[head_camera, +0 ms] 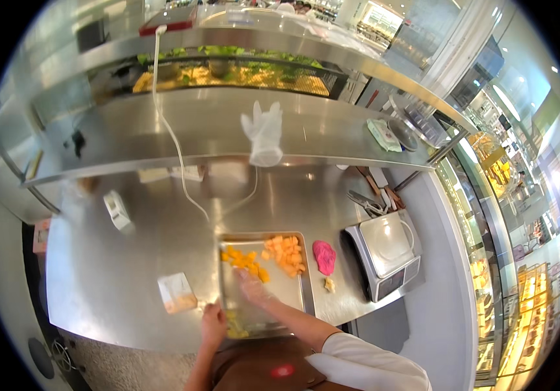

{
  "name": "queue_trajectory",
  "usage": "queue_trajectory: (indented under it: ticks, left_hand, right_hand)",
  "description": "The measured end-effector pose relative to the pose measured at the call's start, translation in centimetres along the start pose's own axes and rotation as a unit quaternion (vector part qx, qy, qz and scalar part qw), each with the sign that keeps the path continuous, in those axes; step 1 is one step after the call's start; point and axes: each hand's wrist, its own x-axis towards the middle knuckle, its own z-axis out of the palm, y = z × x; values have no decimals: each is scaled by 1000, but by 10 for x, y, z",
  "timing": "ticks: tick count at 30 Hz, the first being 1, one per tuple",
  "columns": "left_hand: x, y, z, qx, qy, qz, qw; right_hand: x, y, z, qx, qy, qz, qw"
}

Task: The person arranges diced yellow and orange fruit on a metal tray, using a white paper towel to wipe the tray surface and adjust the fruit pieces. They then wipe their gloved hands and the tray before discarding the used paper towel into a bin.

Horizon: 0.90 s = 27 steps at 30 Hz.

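A metal tray sits on the steel worktable before me. My right hand, in a clear plastic glove, reaches into it with fingertips at the yellow-orange fruit cubes; whether it grips any is unclear. Paler orange fruit cubes are heaped at the tray's far right corner. Yellow-green pieces lie at its near left corner. Beside the tray's left edge, my left hand has its fingers curled, and what they hold cannot be made out. Just left of it lies a clear plastic container with something orange inside.
Right of the tray are a crumpled pink cloth, a small pale scrap and a digital scale. Scissors lie behind the scale. A white cable hangs past the steel shelf, where a clear glove drapes.
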Motion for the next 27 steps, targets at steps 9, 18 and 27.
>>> queue_trajectory:
  ticks: [9,18,27]
  left_hand:
    - [3,10,-7,7,-20,-9,1000]
    - [1,3,-2,24,-3,24,999]
    - [6,-25,14,-16,12,47,999]
  right_hand:
    - [15,-34,4,135,75,173,973]
    - [18,-38,40,-84,192,181,961]
    - [39,-33,36,-13,89,161,983]
